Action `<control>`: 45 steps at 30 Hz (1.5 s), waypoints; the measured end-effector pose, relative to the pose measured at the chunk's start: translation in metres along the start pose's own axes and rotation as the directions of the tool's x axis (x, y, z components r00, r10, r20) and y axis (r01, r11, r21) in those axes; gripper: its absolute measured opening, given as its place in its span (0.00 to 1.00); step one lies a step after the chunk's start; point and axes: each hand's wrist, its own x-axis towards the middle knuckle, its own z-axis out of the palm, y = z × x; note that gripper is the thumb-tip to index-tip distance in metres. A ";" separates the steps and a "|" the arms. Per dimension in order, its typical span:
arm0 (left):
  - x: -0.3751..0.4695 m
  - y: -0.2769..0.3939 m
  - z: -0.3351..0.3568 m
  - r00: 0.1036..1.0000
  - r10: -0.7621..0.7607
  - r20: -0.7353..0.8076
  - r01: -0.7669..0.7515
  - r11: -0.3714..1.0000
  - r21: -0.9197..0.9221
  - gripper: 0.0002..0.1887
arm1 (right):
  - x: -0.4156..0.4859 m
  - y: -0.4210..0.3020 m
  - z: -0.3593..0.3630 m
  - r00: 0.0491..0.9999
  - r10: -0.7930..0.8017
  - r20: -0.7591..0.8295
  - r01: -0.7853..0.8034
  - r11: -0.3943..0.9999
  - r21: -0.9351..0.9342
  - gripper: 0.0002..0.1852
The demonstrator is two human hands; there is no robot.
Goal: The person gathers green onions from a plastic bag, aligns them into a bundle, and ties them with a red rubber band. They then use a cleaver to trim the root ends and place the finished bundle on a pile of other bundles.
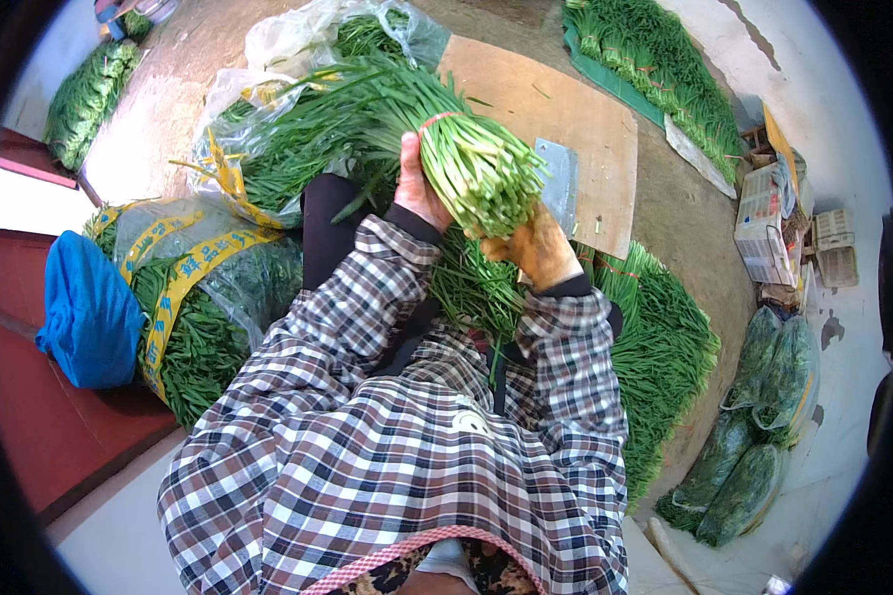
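Note:
A thick bunch of garlic chives [484,175], tied with a red band [437,119], is held up in front of me. My left hand [420,190] grips it bare-handed near the band, thumb on top. The long green leaves fan out to the upper left, and the pale stem ends face right. My right hand [539,249], in an orange-tan glove, holds the bunch from below at the stem ends; part of its fingers is hidden. Loose chives [476,286] lie in my lap. Beyond the bunch, a cleaver's broad metal blade [558,182] rests on a wooden board [603,149].
Tied chives [655,349] are piled at my right, with another row [662,74] along the far wall. A filled plastic bag [208,297] and a blue cloth bundle [93,312] sit at my left. White crates [766,223] and bagged greens [744,461] line the right wall.

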 end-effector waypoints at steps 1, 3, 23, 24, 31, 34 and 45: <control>0.004 0.007 0.004 0.997 -0.045 0.055 0.047 0.998 -0.034 0.32 | -0.020 -0.020 -0.006 0.994 0.105 -0.042 -0.109 0.989 -0.102 0.26; 0.006 0.014 0.010 0.988 -0.145 0.055 0.148 0.987 -0.059 0.28 | -0.065 -0.040 0.002 0.914 -0.221 -0.341 0.064 0.907 -0.416 0.23; -0.009 0.021 -0.020 0.968 -0.153 -0.197 0.204 0.940 0.274 0.24 | -0.048 0.038 -0.014 0.705 -0.677 0.212 0.310 0.025 -0.950 0.22; -0.011 0.023 -0.021 0.969 -0.106 -0.225 0.188 0.903 0.387 0.24 | -0.051 0.041 -0.019 0.883 -0.462 0.088 0.149 0.098 -0.984 0.19; -0.011 0.022 -0.019 0.987 -0.104 -0.119 0.143 0.912 0.385 0.23 | -0.056 0.070 -0.038 0.622 -0.777 -0.097 0.235 0.303 -0.924 0.18; -0.009 0.015 -0.012 0.969 -0.138 -0.205 0.194 0.939 0.285 0.21 | -0.052 0.068 -0.028 0.652 -0.710 0.265 0.420 0.048 -0.906 0.23; -0.011 0.007 0.005 0.962 -0.190 -0.194 0.242 0.926 0.289 0.25 | -0.046 0.053 -0.020 0.641 -0.763 0.078 0.211 0.077 -0.974 0.26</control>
